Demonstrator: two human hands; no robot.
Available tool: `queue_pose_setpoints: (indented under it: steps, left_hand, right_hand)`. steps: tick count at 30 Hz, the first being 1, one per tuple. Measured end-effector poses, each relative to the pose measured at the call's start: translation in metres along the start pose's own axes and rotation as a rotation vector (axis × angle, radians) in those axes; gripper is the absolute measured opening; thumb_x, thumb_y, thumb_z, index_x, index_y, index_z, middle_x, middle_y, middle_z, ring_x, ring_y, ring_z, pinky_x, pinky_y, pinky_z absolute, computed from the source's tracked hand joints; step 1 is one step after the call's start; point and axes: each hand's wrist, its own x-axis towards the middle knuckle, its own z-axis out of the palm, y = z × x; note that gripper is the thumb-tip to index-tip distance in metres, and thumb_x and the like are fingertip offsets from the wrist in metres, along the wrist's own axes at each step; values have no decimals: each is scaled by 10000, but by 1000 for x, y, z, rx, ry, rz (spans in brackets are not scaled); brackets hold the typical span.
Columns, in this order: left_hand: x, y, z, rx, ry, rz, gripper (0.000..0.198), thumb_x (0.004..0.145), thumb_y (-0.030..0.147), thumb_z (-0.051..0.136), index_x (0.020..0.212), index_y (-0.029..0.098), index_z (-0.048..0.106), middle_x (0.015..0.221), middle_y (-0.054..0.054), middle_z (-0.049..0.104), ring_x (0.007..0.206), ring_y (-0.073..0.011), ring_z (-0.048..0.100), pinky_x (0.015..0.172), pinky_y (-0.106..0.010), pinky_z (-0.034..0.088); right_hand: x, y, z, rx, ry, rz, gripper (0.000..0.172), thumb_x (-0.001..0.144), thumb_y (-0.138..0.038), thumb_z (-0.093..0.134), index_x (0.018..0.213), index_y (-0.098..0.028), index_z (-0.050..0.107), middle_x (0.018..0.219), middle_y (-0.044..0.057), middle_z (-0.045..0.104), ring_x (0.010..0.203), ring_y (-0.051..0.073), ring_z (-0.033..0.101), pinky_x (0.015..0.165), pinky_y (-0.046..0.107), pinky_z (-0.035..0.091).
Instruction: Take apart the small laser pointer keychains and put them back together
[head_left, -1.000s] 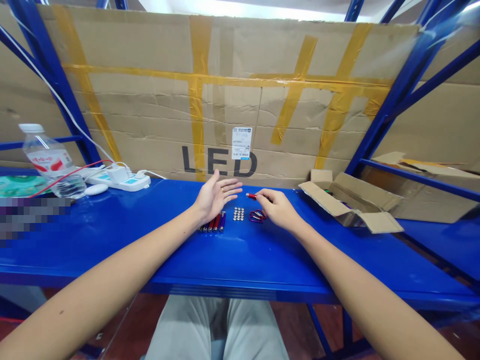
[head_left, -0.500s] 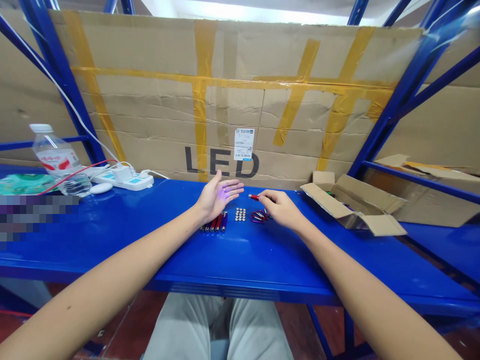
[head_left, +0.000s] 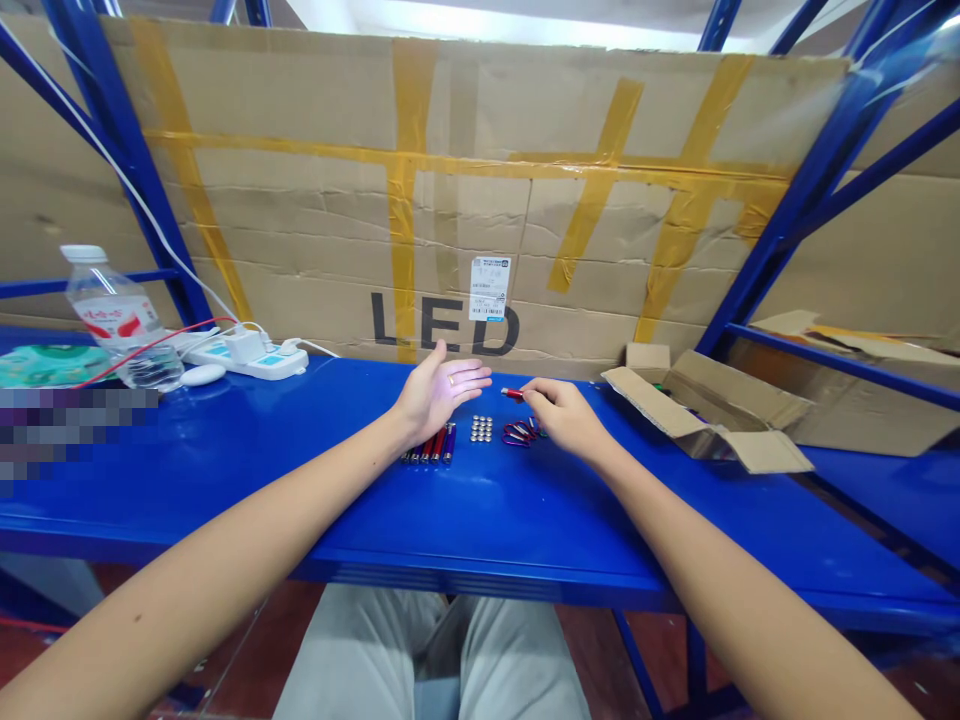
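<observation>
My right hand (head_left: pixel 559 408) is closed around a small red flashlight (head_left: pixel 513 394), its silver tip pointing left toward my other palm. My left hand (head_left: pixel 441 393) is held up open with fingers stretched out, and a pale violet glow falls on its palm. Partly hidden below that hand, several red, purple and dark metal tubes (head_left: pixel 436 446) lie side by side. Small silver button cells (head_left: pixel 481 429) stand in neat rows to their right. Under my right hand lie a few red carabiner clips (head_left: pixel 517 433).
At the right is an open cardboard box (head_left: pixel 705 405). A water bottle (head_left: pixel 120 320), a white power strip (head_left: pixel 247 352) and cables occupy the left side of the blue table (head_left: pixel 480 530). A large taped cardboard sheet (head_left: pixel 315 230) stands behind, between blue posts.
The light on my left palm has turned from a small, strong violet spot to a paler, wider glow. Both hands have shifted very slightly to the right.
</observation>
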Motion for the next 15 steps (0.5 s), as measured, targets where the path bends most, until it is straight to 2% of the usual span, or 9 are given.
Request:
queue_pose_setpoints:
  steps: [8,15]
  left_hand:
    - [-2,4,3,-44,23,-21,741,941,609,319,1326,5,510,1347,-249,565,1245,-317,558,1102,-420,381]
    - [-1,3,1,-20,9,-21,770,931,644,292,1318,23,531,1323,-238,589,1256,-323,549,1111,-439,367]
  right_hand:
    - [1,1,0,65,-6,40,321,808,-349,452,838,-133,686,529,-12,508,525,138,451,546,275,341]
    - [2,2,-4,32,8,31,356,818,-336,471,927,-130,741,675,36,656,593,155,524,582,282,385]
